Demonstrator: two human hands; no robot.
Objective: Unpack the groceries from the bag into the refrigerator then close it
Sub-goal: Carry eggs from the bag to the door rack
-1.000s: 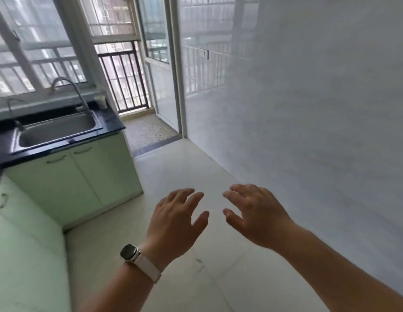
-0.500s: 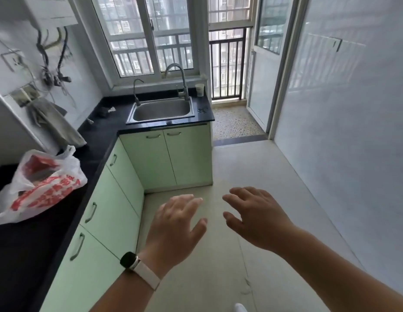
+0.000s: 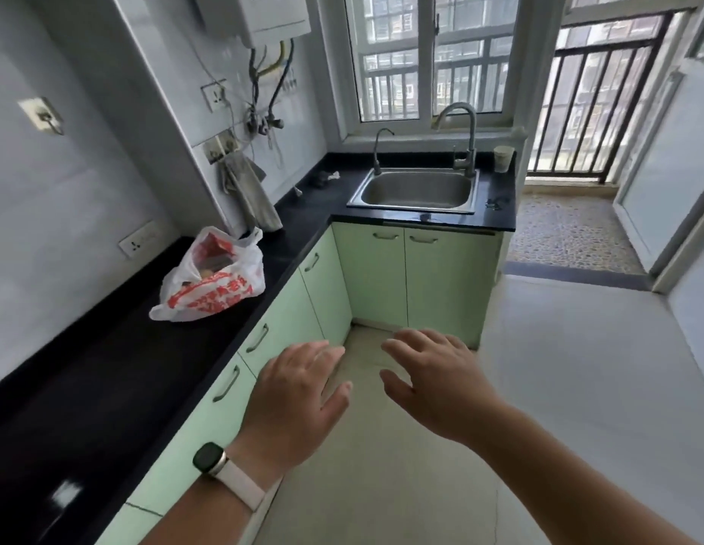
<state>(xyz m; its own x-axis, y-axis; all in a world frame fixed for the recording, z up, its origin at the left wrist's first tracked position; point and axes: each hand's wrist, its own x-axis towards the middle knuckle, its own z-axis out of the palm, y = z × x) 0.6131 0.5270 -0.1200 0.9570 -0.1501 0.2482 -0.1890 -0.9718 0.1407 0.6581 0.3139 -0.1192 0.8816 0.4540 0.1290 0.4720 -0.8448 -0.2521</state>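
A white plastic grocery bag (image 3: 212,281) with red print lies on the black countertop (image 3: 118,371) at the left, its mouth open and some packed goods showing inside. My left hand (image 3: 299,395), with a watch on its wrist, hovers open over the floor beside the green cabinets, well to the right of the bag and nearer to me. My right hand (image 3: 436,383) is held out next to it, fingers spread, holding nothing. No refrigerator is in view.
A steel sink (image 3: 415,190) with two taps sits under the window at the back. A paper cup (image 3: 503,159) stands on the counter's right end. A grey cloth (image 3: 250,194) hangs on the left wall. Green cabinet doors (image 3: 413,277) line the counter; a balcony door (image 3: 657,182) stands open at the right.
The view has swung left from the bare wall to the counter, bringing the sink and then the grocery bag into sight. Both hands stay open in front of me.
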